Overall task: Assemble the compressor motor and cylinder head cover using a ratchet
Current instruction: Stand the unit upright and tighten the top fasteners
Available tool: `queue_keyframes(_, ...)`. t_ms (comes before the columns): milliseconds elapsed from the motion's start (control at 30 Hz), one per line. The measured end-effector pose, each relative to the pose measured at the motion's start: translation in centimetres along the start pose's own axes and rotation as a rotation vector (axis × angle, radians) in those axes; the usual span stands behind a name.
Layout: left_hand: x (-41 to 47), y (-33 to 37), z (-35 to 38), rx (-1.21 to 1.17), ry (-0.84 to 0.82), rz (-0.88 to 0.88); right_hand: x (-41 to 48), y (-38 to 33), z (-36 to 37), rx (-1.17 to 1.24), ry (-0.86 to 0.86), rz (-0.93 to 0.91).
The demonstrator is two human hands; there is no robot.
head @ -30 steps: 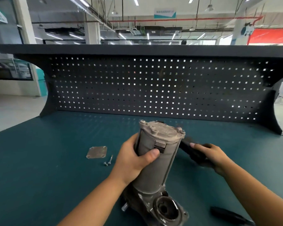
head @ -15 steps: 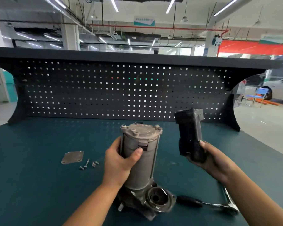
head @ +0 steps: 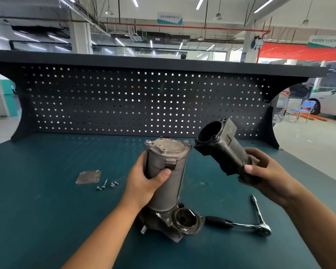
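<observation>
A grey compressor body (head: 167,171) stands upright on the green bench top, its round open port (head: 184,220) facing me at the base. My left hand (head: 145,181) grips its cylinder. My right hand (head: 266,171) holds a dark motor housing (head: 223,148) in the air to the right, tilted so that its open end points up and left toward the compressor's top. A flat square cover plate (head: 88,177) lies at the left with a few small bolts (head: 107,185) beside it. A ratchet (head: 246,224) with an extension lies at the lower right.
A black pegboard (head: 144,101) with a shelf on top closes off the back of the bench. The green mat (head: 37,210) stretches left and toward me. Beyond the bench's right edge are a workshop floor, a blue chair and a white car.
My right hand has lifted the dark housing off the bench and tipped it from upright to slanted, open end toward the compressor. The left hand keeps its grip. The view shifted right.
</observation>
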State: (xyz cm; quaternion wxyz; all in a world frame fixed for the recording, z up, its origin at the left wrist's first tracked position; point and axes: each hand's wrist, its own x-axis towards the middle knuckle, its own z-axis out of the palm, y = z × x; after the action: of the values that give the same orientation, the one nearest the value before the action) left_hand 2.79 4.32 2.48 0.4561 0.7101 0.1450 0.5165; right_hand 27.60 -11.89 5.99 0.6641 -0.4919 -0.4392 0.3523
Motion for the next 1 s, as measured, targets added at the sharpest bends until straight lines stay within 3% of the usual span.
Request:
queue_keyframes(100, -0.1, -0.2, 0.0, -0.021, 0.019, -0.038, -1.3, -2.4, -0.6, -0.194, 0.018, -0.008)
queue_keyframes(333, 0.0, -0.1, -0.2, -0.017, 0.015, -0.097, -2.1, -6.8, 3.8, -1.105, -0.042, -0.123)
queue_keyframes(567, -0.4, 0.4, -0.2, -0.028, 0.019, -0.13, -1.8, -7.1, 8.8, -1.424, -0.071, -0.27)
queue_keyframes(667, -0.4, 0.3, -0.2, -0.018, 0.026, -0.12, -1.4, -6.0, 10.9, -1.444, -0.074, -0.317)
queue_keyframes(1000, -0.3, -0.1, -0.4, 0.001, 0.032, -0.103, -2.6, -1.0, 11.8, -0.955, 0.083, -0.433)
